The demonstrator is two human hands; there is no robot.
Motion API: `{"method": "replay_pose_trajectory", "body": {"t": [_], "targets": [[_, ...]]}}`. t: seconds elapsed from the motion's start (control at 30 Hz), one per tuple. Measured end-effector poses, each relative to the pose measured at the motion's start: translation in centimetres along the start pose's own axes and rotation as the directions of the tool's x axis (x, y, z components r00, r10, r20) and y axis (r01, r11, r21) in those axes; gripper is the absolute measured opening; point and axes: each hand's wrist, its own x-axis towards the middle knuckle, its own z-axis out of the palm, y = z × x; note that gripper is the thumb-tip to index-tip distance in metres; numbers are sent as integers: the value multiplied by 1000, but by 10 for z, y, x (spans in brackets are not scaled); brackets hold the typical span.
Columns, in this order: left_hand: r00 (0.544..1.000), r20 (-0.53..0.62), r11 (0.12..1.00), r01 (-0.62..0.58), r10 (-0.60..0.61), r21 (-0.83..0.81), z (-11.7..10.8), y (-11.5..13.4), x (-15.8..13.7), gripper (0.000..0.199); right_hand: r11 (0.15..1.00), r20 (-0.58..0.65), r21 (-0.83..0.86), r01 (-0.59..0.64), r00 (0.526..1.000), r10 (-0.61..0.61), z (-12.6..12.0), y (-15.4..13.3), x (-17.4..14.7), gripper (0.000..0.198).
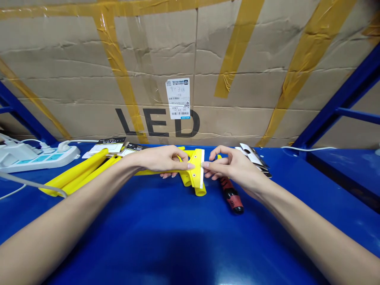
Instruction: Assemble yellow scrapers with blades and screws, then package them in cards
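My left hand (170,160) is closed around a yellow scraper (194,168), its thumb lying on the flat head near two small round fasteners. The scraper is held just above the blue surface. A pale, straight blade (202,169) runs along the right side of its head. At that blade, the thumb and fingertips of my right hand (227,164) are pinched together, touching its edge. A red and black screwdriver-like handle (232,198) lies just below my right hand. More yellow scrapers (78,170) lie behind and left of my left forearm.
A white power strip (41,156) with plugs and cables sits at the left. Packaging cards (109,145) rest at the back left, others (253,156) behind my right hand. A large taped cardboard box (166,51) stands behind the blue tabletop (166,245), between blue metal posts (332,95).
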Motion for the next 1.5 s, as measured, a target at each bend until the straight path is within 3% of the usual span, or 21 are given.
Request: {"method": "replay_pose_trajectory", "body": {"t": [0.2, 0.4, 0.6, 0.83, 1.1, 1.5], "targets": [[1000, 11, 999, -28, 27, 36, -1, 3, -1, 47, 996, 31, 81, -25, 999, 23, 0, -2, -1, 48], [1000, -11, 997, -28, 29, 69, 1, 4, -3, 45, 991, 79, 128, -44, 996, 34, -2, -1, -1, 41], [999, -18, 996, -27, 29, 81, 1, 5, -3, 45, 992, 92, 115, -56, 995, 45, -3, -1, -2, 37], [999, -13, 996, -43, 44, 78, 0, 5, -3, 44, 989, 114, 139, -57, 993, 41, -5, 1, 0, 46], [999, -22, 997, -29, 31, 72, 2, 8, -4, 48, 988, 89, 136, -79, 994, 67, -4, -5, -1, 32], [997, -51, 991, -50, 56, 122, 7, 15, -6, 51, 991, 105, 110, -81, 992, 70, -2, 1, 1, 32]]}}
